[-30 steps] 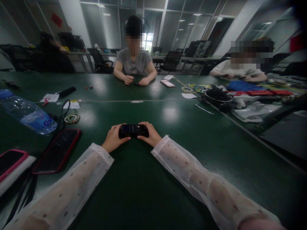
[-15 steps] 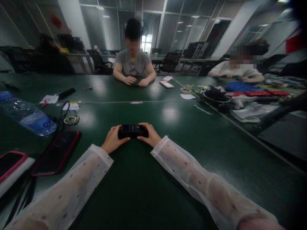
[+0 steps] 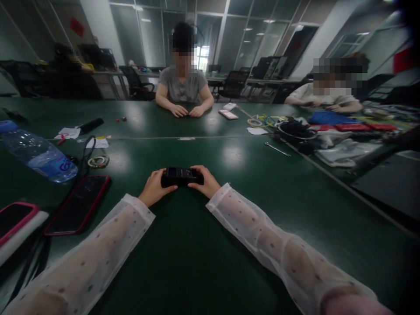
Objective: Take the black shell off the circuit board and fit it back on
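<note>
At my far nine o'clock a pink-edged phone (image 3: 15, 218) lies at the table's edge on something white; above it, toward ten o'clock, a water bottle (image 3: 37, 154) lies on its side, blue cap outward; just right of those a red-cased phone (image 3: 78, 204) lies flat, screen dark, with a black cable (image 3: 85, 153) running up from it to a small coiled ring (image 3: 98, 162); farther off at eleven o'clock sit paper scraps (image 3: 68, 133) and a black bar (image 3: 91, 126).

Dead ahead at twelve o'clock, near me on the green table (image 3: 183, 253), I see my left hand (image 3: 154, 188) clasping the left end of a small black device (image 3: 181, 176), thumb on its near edge, fingers curled behind; my right hand (image 3: 204, 181) grips the right end the same way; both grasps are narrow and closed on the device, which looks to sit low over the table between them; whether it rests on the surface I cannot tell; both sleeves (image 3: 262, 245) are sheer white with dots.

Beyond, at twelve o'clock, a person in grey (image 3: 184, 85) has both hands together on the table; at one o'clock a pink phone (image 3: 229, 114); at two o'clock a wrench (image 3: 278, 149), coiled cables (image 3: 262, 120), and a heap of black, blue and red gear (image 3: 328, 127); a second seated person (image 3: 328, 98) behind it
</note>
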Available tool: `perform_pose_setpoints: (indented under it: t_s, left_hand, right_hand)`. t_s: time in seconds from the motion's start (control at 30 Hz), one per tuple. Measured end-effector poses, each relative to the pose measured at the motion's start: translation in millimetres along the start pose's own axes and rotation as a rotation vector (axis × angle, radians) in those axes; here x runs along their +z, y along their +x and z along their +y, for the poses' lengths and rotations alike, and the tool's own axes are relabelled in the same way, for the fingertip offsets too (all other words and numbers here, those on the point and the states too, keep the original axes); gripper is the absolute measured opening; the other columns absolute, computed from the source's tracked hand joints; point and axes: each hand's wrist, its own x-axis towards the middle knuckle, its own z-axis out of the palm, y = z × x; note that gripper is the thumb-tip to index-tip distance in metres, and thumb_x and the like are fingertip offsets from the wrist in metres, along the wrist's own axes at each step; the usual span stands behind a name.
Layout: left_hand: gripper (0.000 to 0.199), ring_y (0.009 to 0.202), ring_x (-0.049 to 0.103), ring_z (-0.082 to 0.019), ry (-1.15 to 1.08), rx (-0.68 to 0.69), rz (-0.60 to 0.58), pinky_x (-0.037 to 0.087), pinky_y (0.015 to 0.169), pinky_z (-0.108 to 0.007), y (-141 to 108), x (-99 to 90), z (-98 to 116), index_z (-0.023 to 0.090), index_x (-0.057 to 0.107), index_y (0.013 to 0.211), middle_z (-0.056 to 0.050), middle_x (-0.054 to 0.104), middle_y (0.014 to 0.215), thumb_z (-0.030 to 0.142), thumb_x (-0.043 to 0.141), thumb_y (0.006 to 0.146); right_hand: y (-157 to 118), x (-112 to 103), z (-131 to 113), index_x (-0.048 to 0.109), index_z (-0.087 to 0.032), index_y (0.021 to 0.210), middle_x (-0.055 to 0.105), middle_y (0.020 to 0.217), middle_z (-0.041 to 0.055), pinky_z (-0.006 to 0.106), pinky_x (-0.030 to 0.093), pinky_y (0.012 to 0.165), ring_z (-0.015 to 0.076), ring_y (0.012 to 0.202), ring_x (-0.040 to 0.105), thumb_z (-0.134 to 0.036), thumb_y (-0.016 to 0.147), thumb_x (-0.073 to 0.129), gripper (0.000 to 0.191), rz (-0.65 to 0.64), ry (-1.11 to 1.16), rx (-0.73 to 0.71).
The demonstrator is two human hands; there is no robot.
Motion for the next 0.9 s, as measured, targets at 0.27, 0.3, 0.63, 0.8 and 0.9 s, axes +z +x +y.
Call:
perform_pose_setpoints:
  t_s: [0.27,0.3,0.63,0.8,0.9]
  left_hand:
    - [0.063,0.119,0.047,-0.031,-0.017,0.033,-0.010,0.043,0.094,-0.049,-1,-1.8,2,0.022,0.047,0.126,-0.012,0.053,0.122,0.044,0.069,0.071]
    - [0.064,0.119,0.047,-0.031,-0.018,0.032,-0.008,0.042,0.094,-0.050,-1,-2.3,3,0.023,0.046,0.127,-0.012,0.053,0.123,0.044,0.069,0.071]
    - [0.066,0.118,0.046,-0.031,-0.016,0.008,-0.037,0.041,0.096,-0.050,-2,-5.1,6,0.021,0.046,0.128,-0.012,0.052,0.123,0.048,0.068,0.072]
    - [0.068,0.119,0.046,-0.032,-0.030,-0.037,-0.060,0.041,0.096,-0.050,-3,-7.0,9,0.020,0.046,0.129,-0.014,0.050,0.126,0.048,0.068,0.071]
    - [0.066,0.119,0.046,-0.031,-0.026,-0.025,-0.054,0.041,0.097,-0.049,-3,-7.4,10,0.019,0.047,0.128,-0.014,0.050,0.125,0.048,0.068,0.072]
  right_hand:
    - [2,0,-3,0.042,-0.022,0.118,0.054,0.114,0.0085,0.041,0.047,0.090,0.0222,0.104,0.056,-0.035,0.076,0.066,0.050,0.309,0.141,-0.049]
    - [3,0,-2,0.041,-0.021,0.118,0.054,0.113,0.0090,0.040,0.048,0.089,0.0222,0.103,0.056,-0.036,0.076,0.065,0.050,0.377,0.126,-0.032]
    - [5,-2,22,0.048,-0.017,0.110,0.055,0.106,0.0128,0.048,0.045,0.089,0.0283,0.100,0.054,-0.033,0.067,0.069,0.050,0.489,-0.206,0.247]
    - [4,-2,19,0.048,-0.017,0.112,0.057,0.107,0.0134,0.050,0.044,0.088,0.0314,0.105,0.051,-0.031,0.068,0.067,0.050,0.446,-0.300,0.305]
    - [3,-1,19,0.046,-0.015,0.117,0.056,0.113,0.0147,0.051,0.042,0.090,0.0331,0.109,0.048,-0.031,0.068,0.068,0.056,0.444,-0.345,0.292]
